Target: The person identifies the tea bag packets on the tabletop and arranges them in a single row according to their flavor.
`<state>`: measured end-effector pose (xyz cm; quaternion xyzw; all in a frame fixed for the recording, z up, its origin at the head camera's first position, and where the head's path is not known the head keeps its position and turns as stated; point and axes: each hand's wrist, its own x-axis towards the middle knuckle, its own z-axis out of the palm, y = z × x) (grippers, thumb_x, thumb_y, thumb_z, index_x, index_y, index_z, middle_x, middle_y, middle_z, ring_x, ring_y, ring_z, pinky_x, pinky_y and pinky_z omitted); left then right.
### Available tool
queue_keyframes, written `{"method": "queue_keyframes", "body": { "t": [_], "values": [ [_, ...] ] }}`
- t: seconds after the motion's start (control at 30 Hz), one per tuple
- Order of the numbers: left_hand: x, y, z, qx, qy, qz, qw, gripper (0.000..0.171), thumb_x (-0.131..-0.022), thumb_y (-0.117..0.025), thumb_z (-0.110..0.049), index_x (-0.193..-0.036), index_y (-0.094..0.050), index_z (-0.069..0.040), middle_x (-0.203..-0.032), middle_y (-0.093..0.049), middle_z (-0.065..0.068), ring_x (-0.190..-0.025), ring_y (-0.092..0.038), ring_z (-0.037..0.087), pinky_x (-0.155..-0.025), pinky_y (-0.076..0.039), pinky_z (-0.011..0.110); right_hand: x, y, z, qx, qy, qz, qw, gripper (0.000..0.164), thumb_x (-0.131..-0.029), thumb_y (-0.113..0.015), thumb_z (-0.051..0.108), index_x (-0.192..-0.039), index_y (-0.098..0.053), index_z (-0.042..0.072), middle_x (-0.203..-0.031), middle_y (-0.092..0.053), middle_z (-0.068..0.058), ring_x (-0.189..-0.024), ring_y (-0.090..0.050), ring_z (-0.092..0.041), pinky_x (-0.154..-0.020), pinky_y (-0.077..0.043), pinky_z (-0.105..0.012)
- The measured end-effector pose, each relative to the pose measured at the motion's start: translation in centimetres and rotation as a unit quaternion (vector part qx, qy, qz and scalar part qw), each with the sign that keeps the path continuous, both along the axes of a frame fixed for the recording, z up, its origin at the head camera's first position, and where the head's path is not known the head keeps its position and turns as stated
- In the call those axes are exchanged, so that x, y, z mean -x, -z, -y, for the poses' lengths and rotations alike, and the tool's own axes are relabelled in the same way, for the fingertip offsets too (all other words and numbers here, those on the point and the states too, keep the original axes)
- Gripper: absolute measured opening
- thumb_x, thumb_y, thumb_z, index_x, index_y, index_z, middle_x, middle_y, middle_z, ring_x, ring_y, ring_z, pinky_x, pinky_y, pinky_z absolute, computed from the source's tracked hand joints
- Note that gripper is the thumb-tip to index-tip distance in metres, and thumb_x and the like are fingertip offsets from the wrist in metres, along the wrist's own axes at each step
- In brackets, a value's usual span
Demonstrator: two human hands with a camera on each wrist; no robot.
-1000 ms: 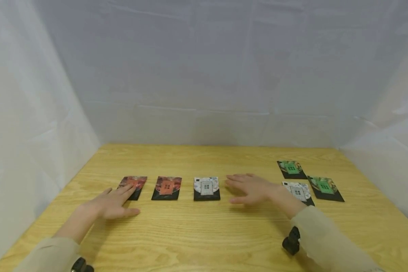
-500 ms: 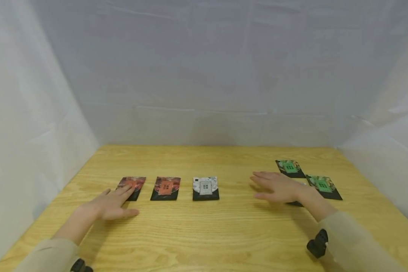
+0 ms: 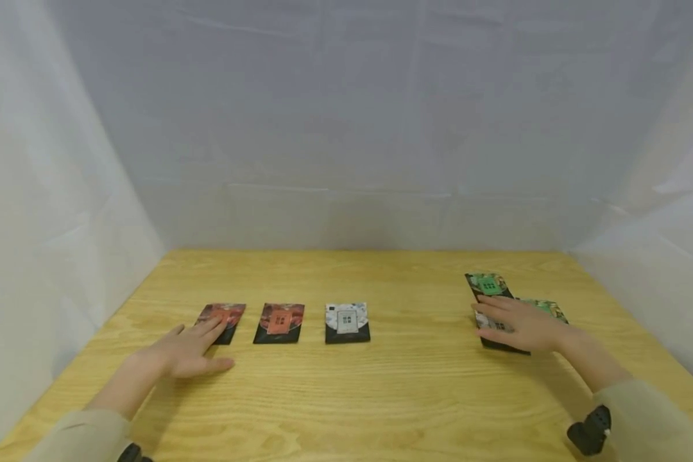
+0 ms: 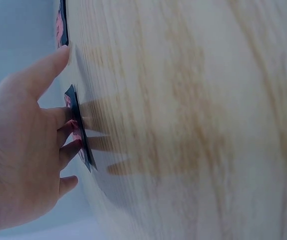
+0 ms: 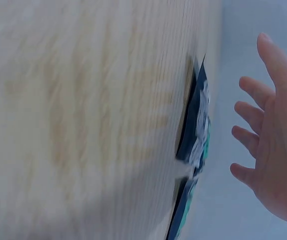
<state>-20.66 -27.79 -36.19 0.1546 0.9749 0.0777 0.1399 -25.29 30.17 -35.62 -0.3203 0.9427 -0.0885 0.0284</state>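
My left hand (image 3: 185, 353) rests its spread fingers on the leftmost red-and-black packet (image 3: 235, 316); the left wrist view shows the fingertips on that packet (image 4: 78, 132). My right hand (image 3: 522, 324) hovers with fingers spread over a white-and-black packet (image 3: 499, 346), which it partly covers in the head view. In the right wrist view a gap shows between the right hand (image 5: 271, 130) and the white packet (image 5: 199, 120). Behind and beside it lie two green packets, a far one (image 3: 489, 284) and a right one (image 3: 548, 308), the latter mostly hidden by the hand.
A second red packet (image 3: 280, 323) and another white packet (image 3: 347, 323) lie flat in a row on the wooden table (image 3: 323, 398). White sheeting (image 3: 346, 128) hangs behind the table and along both sides.
My right hand has moved rightward, from beside the middle white packet to above the right-hand white one. My left hand has stayed on the leftmost red packet.
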Motion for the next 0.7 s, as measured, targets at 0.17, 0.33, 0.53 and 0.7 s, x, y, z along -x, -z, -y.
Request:
{"method": "queue_keyframes", "body": {
  "t": [0.17, 0.33, 0.53, 0.7],
  "values": [
    [0.0, 0.2, 0.2, -0.001, -0.002, 0.0, 1.0, 0.091, -0.088, -0.045, -0.062, -0.144, -0.024, 0.007, -0.146, -0.02, 0.03, -0.13, -0.021, 0.05, -0.1, -0.009, 0.07, -0.5, 0.0, -1.6, -0.015, 0.015, 0.01, 1.0, 0.061, -0.095, -0.048, 0.042, -0.141, -0.04, 0.003, -0.143, -0.033, -0.024, -0.127, -0.029, -0.05, -0.096, -0.026, -0.067],
    [0.1, 0.3, 0.2, 0.001, -0.003, 0.005, 1.0, 0.09, -0.088, -0.044, -0.062, -0.144, -0.024, 0.006, -0.146, -0.02, 0.03, -0.13, -0.022, 0.051, -0.099, -0.01, 0.071, -1.1, 0.3, -2.8, -0.03, 0.021, 0.009, 0.999, 0.062, -0.094, -0.05, 0.043, -0.139, -0.042, 0.003, -0.141, -0.036, -0.025, -0.126, -0.031, -0.051, -0.093, -0.028, -0.068],
    [0.1, 0.3, 0.1, 0.004, -0.004, 0.008, 0.9999, 0.09, -0.089, -0.044, -0.062, -0.144, -0.024, 0.006, -0.147, -0.019, 0.03, -0.13, -0.021, 0.05, -0.099, -0.009, 0.07, -1.7, 1.0, -4.1, -0.043, 0.018, 0.004, 0.999, 0.061, -0.093, -0.051, 0.043, -0.138, -0.044, 0.002, -0.141, -0.036, -0.024, -0.127, -0.03, -0.05, -0.093, -0.029, -0.068],
    [0.2, 0.3, 0.0, 0.006, -0.004, 0.012, 0.9999, 0.09, -0.088, -0.043, -0.062, -0.144, -0.023, 0.006, -0.147, -0.018, 0.03, -0.131, -0.02, 0.05, -0.099, -0.009, 0.07, -2.1, 1.3, -4.3, -0.044, 0.003, 0.0, 0.999, 0.061, -0.093, -0.052, 0.042, -0.137, -0.045, 0.002, -0.141, -0.037, -0.024, -0.126, -0.032, -0.049, -0.092, -0.032, -0.066]
  ]
}}
